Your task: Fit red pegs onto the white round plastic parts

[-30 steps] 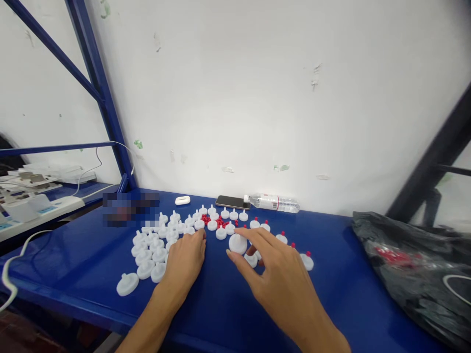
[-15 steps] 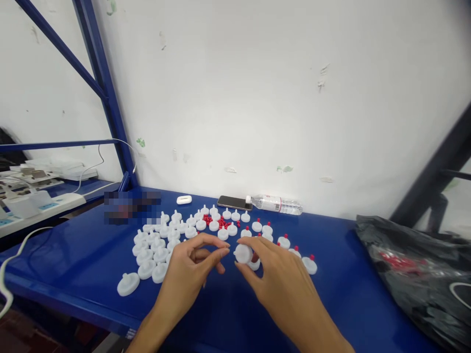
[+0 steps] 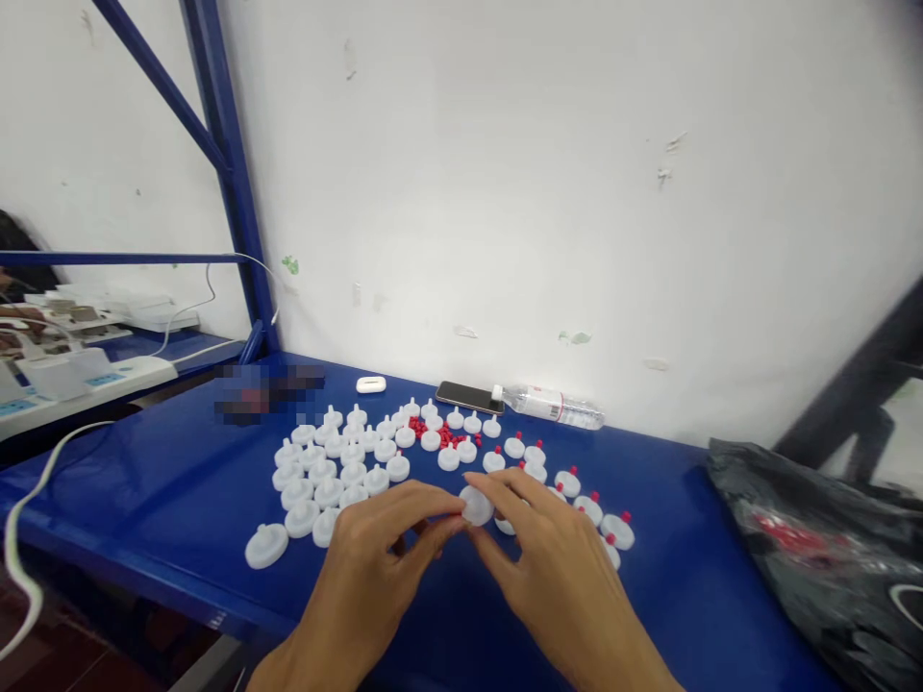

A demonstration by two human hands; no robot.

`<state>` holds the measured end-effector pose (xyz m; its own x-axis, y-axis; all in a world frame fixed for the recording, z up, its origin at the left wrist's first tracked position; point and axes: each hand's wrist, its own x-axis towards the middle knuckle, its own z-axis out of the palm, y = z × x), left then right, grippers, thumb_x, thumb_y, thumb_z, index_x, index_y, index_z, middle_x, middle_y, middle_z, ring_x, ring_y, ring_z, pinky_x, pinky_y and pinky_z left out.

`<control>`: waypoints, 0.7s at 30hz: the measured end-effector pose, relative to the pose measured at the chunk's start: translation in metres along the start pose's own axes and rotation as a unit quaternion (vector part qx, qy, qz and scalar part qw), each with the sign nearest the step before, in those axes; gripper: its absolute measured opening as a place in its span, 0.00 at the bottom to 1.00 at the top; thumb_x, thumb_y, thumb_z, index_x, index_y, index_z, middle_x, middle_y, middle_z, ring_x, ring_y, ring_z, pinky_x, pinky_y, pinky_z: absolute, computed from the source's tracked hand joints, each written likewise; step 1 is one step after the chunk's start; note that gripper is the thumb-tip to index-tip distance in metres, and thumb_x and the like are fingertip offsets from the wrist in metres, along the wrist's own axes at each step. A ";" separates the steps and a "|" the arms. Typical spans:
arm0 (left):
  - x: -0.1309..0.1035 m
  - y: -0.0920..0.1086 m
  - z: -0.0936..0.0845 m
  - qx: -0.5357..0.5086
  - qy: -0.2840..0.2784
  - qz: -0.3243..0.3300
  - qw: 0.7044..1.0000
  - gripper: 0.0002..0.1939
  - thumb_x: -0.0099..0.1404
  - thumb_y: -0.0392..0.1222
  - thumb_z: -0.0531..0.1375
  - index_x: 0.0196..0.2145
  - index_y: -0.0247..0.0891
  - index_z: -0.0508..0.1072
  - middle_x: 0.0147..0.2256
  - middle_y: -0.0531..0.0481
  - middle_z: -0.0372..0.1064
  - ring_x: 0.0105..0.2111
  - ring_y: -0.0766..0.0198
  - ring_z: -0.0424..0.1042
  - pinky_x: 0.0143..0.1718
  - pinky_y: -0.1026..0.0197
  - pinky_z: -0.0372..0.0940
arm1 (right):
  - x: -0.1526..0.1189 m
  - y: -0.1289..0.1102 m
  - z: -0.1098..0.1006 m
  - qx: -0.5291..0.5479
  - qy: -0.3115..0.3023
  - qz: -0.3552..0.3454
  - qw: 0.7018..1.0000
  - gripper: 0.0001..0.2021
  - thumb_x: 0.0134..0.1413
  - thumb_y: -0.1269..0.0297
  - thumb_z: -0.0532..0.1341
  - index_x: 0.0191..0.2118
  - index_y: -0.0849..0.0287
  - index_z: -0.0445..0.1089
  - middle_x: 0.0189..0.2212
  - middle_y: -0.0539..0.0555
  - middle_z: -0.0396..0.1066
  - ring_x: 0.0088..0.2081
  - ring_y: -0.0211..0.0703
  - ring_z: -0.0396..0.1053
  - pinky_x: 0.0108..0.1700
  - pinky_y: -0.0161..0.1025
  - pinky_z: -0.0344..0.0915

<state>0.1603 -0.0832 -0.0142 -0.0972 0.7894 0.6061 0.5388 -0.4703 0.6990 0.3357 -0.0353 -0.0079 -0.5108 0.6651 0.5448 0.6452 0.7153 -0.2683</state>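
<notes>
My right hand (image 3: 544, 543) pinches a white round spouted cap (image 3: 477, 506) by its rim, tilted so that its spout side faces left. The thumb and forefinger of my left hand (image 3: 389, 553) are pressed together at the spout side of that cap; whatever lies between them is hidden. Several white spouted caps (image 3: 297, 494) stand spout up on the table to the left. Small red tips (image 3: 448, 438) lie in a loose pile behind my hands. On the right stand several white caps with red tips (image 3: 617, 530) on their spouts, some partly hidden by my right hand.
The blue table (image 3: 173, 481) meets a white wall. Along its back lie a white case (image 3: 370, 384), a phone (image 3: 468, 396) and a plastic bottle (image 3: 555, 406). A black plastic bag (image 3: 814, 577) covers the right side. A power strip (image 3: 108, 380) and white cable (image 3: 36, 519) are left.
My left hand has moved right, and its fingertips now meet the spout side of the white cap in my right hand. The view has shifted slightly.
</notes>
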 end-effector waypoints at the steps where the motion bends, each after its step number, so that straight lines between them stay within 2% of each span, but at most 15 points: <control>1: 0.001 0.001 -0.001 0.005 -0.002 0.012 1.000 0.04 0.67 0.37 0.65 0.37 0.45 0.80 0.33 0.56 0.79 0.22 0.73 0.73 0.25 0.71 0.66 | 0.000 0.000 0.001 -0.005 0.010 -0.006 1.000 0.19 0.60 0.70 0.64 0.56 0.50 0.71 0.48 0.51 0.76 0.42 0.50 0.78 0.40 0.46 0.74; 3: 0.005 0.004 -0.005 0.019 -0.013 0.041 0.999 0.05 0.68 0.36 0.63 0.38 0.43 0.79 0.34 0.56 0.79 0.24 0.73 0.74 0.27 0.71 0.66 | 0.001 0.000 0.003 -0.017 0.032 -0.019 0.999 0.18 0.61 0.68 0.63 0.56 0.51 0.71 0.47 0.52 0.76 0.41 0.50 0.78 0.36 0.44 0.73; 6: 0.013 0.006 -0.013 0.060 -0.058 0.077 0.994 0.06 0.68 0.34 0.62 0.38 0.43 0.79 0.35 0.56 0.79 0.31 0.71 0.76 0.34 0.71 0.67 | 0.001 0.000 0.005 -0.040 0.059 -0.037 0.997 0.17 0.62 0.66 0.63 0.55 0.51 0.71 0.45 0.53 0.76 0.38 0.49 0.78 0.31 0.43 0.72; 9: 0.020 0.004 -0.022 0.090 -0.097 0.088 0.987 0.06 0.68 0.34 0.63 0.39 0.45 0.79 0.36 0.57 0.79 0.35 0.70 0.76 0.37 0.70 0.66 | 0.002 -0.002 0.003 -0.036 0.077 -0.038 0.996 0.15 0.63 0.65 0.62 0.54 0.51 0.70 0.43 0.53 0.75 0.36 0.48 0.77 0.29 0.42 0.70; 12: 0.027 0.004 -0.029 0.099 -0.103 0.101 0.985 0.06 0.67 0.34 0.64 0.38 0.45 0.79 0.34 0.57 0.79 0.32 0.70 0.75 0.35 0.69 0.66 | 0.002 -0.007 0.001 0.004 0.084 -0.028 0.996 0.13 0.63 0.64 0.62 0.53 0.51 0.71 0.42 0.53 0.74 0.35 0.46 0.76 0.30 0.40 0.71; 16: 0.034 0.002 -0.035 0.096 -0.103 0.125 0.982 0.07 0.65 0.34 0.65 0.38 0.45 0.79 0.32 0.58 0.79 0.28 0.70 0.75 0.31 0.71 0.66 | 0.003 -0.012 -0.001 0.060 0.070 0.003 0.996 0.13 0.62 0.63 0.64 0.52 0.51 0.70 0.49 0.52 0.74 0.37 0.43 0.77 0.34 0.39 0.74; 19: 0.040 -0.006 -0.038 0.088 -0.106 0.137 0.981 0.12 0.64 0.36 0.67 0.45 0.48 0.79 0.31 0.59 0.79 0.23 0.72 0.73 0.28 0.71 0.68 | 0.003 -0.014 -0.002 0.098 0.062 0.031 0.993 0.15 0.62 0.63 0.66 0.54 0.48 0.69 0.44 0.46 0.78 0.33 0.38 0.77 0.38 0.36 0.74; 21: 0.044 -0.015 -0.039 0.099 -0.123 0.144 0.977 0.14 0.64 0.37 0.67 0.47 0.49 0.79 0.32 0.59 0.79 0.23 0.71 0.74 0.30 0.70 0.69 | 0.003 -0.014 -0.002 0.102 0.074 0.020 0.992 0.16 0.61 0.63 0.66 0.54 0.48 0.70 0.43 0.45 0.78 0.36 0.38 0.77 0.41 0.35 0.74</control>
<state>0.1153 -0.0566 0.0171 0.2729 0.7176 0.6408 0.6683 -0.6205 0.4102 0.3261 -0.0441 -0.0012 -0.3878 0.6659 0.6374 0.5269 0.7275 -0.4394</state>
